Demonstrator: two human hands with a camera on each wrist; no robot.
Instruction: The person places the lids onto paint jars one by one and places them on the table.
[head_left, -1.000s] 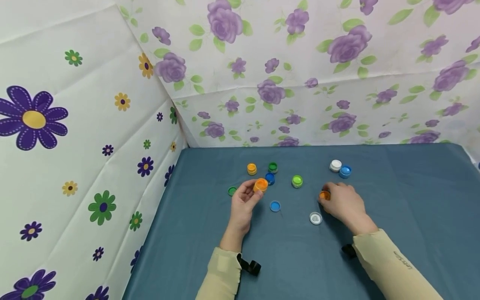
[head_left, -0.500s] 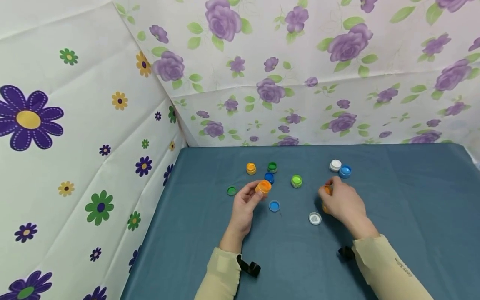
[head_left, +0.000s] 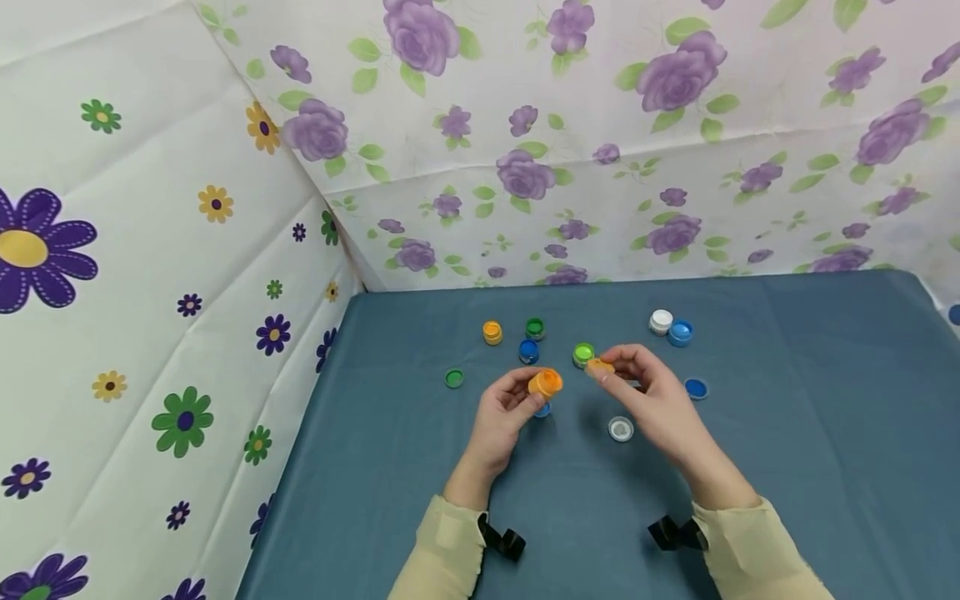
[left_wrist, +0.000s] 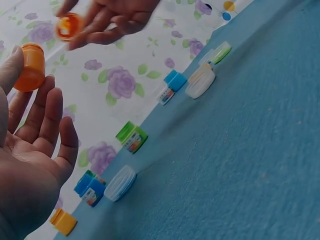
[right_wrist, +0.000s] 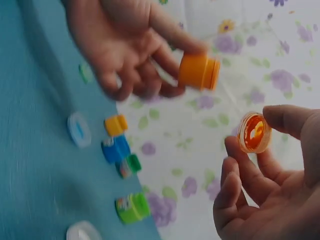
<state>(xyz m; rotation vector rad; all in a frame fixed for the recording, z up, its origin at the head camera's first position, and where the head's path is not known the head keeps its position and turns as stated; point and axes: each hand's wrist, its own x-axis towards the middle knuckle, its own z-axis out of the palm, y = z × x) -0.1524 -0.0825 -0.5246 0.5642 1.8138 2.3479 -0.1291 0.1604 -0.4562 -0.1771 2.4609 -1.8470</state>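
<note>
My left hand [head_left: 498, 425] holds a small orange paint jar [head_left: 545, 382] between thumb and fingers, raised and tilted, with its uncovered mouth towards the right hand. My right hand [head_left: 660, 400] pinches a round orange lid [head_left: 600, 367] by its rim, a short way right of the jar. The lid and jar are apart. In the right wrist view, the clear-rimmed lid [right_wrist: 254, 132] has orange paint smeared inside, and the jar [right_wrist: 197, 71] lies sideways in the other hand. In the left wrist view the jar [left_wrist: 32, 67] sits between thumb and fingertips.
Behind the hands stand yellow [head_left: 492, 332], green [head_left: 535, 328], dark blue [head_left: 528, 351], lime [head_left: 583, 356], white [head_left: 661, 322] and light blue [head_left: 681, 332] jars. Loose lids lie about: green [head_left: 454, 378], white [head_left: 621, 429], dark blue [head_left: 696, 388], and light blue [head_left: 542, 409], partly hidden.
My right hand has lifted the orange lid off the table and carried it left towards the jar, uncovering a dark blue lid. My left hand has moved slightly right with the orange jar.
</note>
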